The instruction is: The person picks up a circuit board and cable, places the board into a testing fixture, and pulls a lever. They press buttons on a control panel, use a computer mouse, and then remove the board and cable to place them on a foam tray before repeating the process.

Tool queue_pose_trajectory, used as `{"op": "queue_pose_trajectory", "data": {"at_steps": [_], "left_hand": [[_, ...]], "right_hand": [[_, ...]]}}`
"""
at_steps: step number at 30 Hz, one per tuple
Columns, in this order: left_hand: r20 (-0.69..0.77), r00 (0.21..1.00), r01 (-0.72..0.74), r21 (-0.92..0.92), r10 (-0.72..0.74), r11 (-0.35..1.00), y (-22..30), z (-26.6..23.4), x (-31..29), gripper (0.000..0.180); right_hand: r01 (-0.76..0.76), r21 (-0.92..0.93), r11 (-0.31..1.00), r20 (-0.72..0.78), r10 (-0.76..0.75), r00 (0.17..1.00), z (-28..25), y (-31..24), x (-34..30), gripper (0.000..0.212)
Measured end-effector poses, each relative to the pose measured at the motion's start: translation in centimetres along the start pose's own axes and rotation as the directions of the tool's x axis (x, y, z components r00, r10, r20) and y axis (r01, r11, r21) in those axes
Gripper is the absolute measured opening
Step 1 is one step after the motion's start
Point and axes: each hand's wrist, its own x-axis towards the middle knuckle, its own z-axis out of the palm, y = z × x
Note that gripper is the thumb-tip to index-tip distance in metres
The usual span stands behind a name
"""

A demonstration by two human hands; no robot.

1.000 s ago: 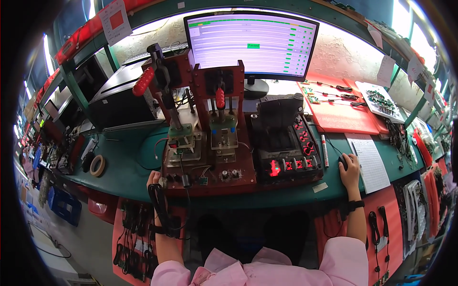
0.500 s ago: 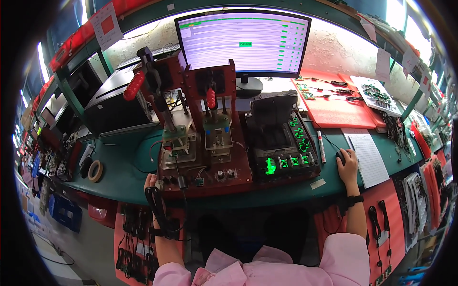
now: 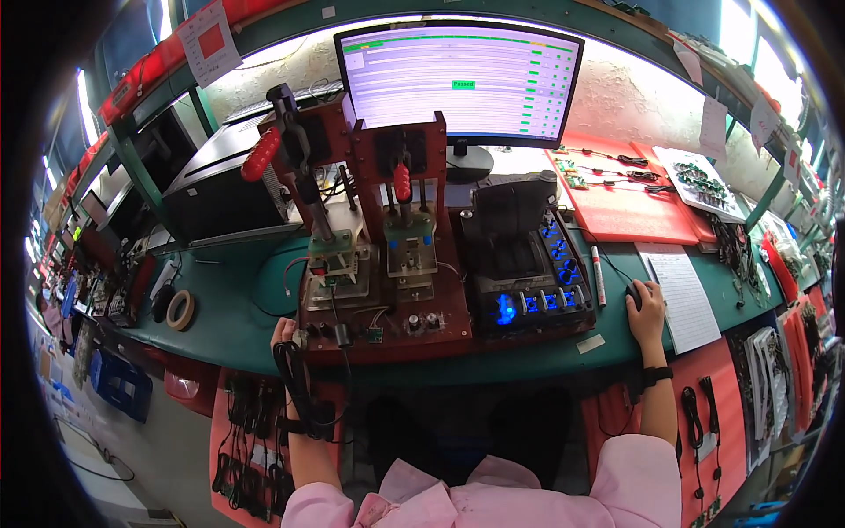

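Observation:
My right hand (image 3: pixel 649 319) is wrapped over a dark computer mouse (image 3: pixel 633 297) on the green bench, beside a written sheet. At the front left corner of a red test fixture (image 3: pixel 396 343), my left hand (image 3: pixel 284 333) is closed around a black coiled cable (image 3: pixel 297 383), which covers most of the palm and wrist. From the coil a lead runs up to the fixture, past a thick black cylinder (image 3: pixel 343 335). Two toggle clamps with red handles (image 3: pixel 261 155) stand on the fixture. Right of it, a black control panel (image 3: pixel 532 264) glows blue at its buttons and knobs.
Behind the fixture stands a monitor (image 3: pixel 462 84) with rows and green marks. A marker (image 3: pixel 598 277) and a paper sheet (image 3: pixel 678 299) flank the mouse. Tape (image 3: pixel 180 311) lies at left. Red foam boards (image 3: pixel 625 216) carry cables and circuit boards; more cables lie low on both sides.
The panel lights have turned from green to blue. The whole view has shifted slightly; both hands keep their places at the cable and the mouse.

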Motion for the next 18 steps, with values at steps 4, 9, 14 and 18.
{"op": "queue_pose_trajectory", "data": {"at_steps": [4, 9, 14, 18], "left_hand": [[-0.007, 1.0, -0.027, 0.023, 0.027, 0.999, 0.6, 0.4, -0.4, 0.042], [0.063, 0.996, -0.064, -0.06, 0.067, 0.996, 5.4, 4.6, -1.8, 0.027], [0.045, 0.973, -0.23, 0.06, 0.227, 0.971, 3.5, 2.5, -0.9, 0.026], [0.105, 0.981, -0.181, 0.194, 0.163, 0.964, 1.4, 0.5, -0.1, 0.027]], "right_hand": [[-0.008, -0.012, 1.0, 0.006, 0.008, 1.0, 0.1, -0.1, 0.0, 0.037], [-0.002, -0.062, 0.998, -0.026, 0.0, 1.0, -0.4, -0.2, 0.0, 0.04], [0.185, 0.182, 0.966, -0.292, -0.126, 0.948, -2.0, -5.3, 0.8, 0.046], [0.513, 0.449, 0.731, -0.258, -0.443, 0.858, -8.2, -20.6, 2.1, 0.048]]}}
